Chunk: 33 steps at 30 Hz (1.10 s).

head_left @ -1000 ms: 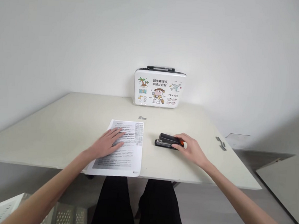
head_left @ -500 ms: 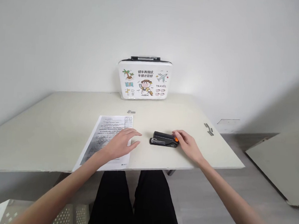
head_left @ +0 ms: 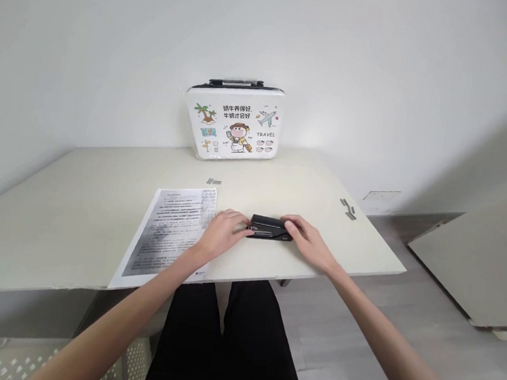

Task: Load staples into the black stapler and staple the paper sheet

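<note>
Printed paper (head_left: 168,230) lies at the surface's (head_left: 302,185) near edge; my left forearm (head_left: 137,298) dragging could pull it off. Right of it, my left fingers (head_left: 234,216) hold the stapler's (head_left: 270,229) nose, my right fingers (head_left: 296,220) its rear; pressing could pinch my thumb (head_left: 244,233). Beyond stands the case (head_left: 233,129).

One head-worn camera looks forward and down from above the wearer's black trousers (head_left: 230,353), which fill the bottom centre; it is near enough for the forearms (head_left: 137,301) to look large at either lower side; it faces the white wall (head_left: 379,77) across the table (head_left: 88,193), the stapler (head_left: 269,222) lying just below and right of mid-frame.
</note>
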{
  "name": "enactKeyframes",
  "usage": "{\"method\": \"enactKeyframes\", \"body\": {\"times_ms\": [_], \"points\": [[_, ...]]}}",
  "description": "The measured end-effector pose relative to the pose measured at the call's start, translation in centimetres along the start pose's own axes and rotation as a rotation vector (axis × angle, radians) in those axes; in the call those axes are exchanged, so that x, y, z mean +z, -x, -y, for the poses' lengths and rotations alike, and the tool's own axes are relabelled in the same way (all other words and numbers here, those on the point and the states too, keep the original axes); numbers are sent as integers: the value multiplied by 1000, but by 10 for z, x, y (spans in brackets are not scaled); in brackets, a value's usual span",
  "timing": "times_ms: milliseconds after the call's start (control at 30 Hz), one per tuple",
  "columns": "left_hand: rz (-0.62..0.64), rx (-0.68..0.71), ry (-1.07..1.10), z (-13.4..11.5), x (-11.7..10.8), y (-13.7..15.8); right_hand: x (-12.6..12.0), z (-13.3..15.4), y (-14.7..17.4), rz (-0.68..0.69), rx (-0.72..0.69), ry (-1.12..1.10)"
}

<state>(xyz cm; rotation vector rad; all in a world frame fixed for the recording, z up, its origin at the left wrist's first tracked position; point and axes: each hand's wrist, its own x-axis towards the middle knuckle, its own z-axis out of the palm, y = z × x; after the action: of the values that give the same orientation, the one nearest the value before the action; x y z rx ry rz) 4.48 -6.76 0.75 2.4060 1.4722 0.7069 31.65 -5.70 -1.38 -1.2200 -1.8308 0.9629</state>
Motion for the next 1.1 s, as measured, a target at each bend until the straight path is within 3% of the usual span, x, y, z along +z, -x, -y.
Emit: {"method": "enactKeyframes", "body": {"times_ms": [133, 333, 500, 700, 867, 1100], "points": [[-9, -15, -6, 12, -16, 16, 3, -4, 1, 27, -110, 101], [57, 21, 16, 40, -53, 31, 7, -10, -1, 20, -72, 72], [-133, -196, -166, 86, -67, -11, 8, -7, -2, 29, -49, 68], [-139, -294, -291, 134, -59, -78, 9, -3, -2, 28, -29, 65], [-134, -284, -266, 131, -49, -98, 9, -3, -3, 15, -20, 66], [-116, -248, -23, 91, -45, -87, 8, -4, -2, 16, -21, 75]]}}
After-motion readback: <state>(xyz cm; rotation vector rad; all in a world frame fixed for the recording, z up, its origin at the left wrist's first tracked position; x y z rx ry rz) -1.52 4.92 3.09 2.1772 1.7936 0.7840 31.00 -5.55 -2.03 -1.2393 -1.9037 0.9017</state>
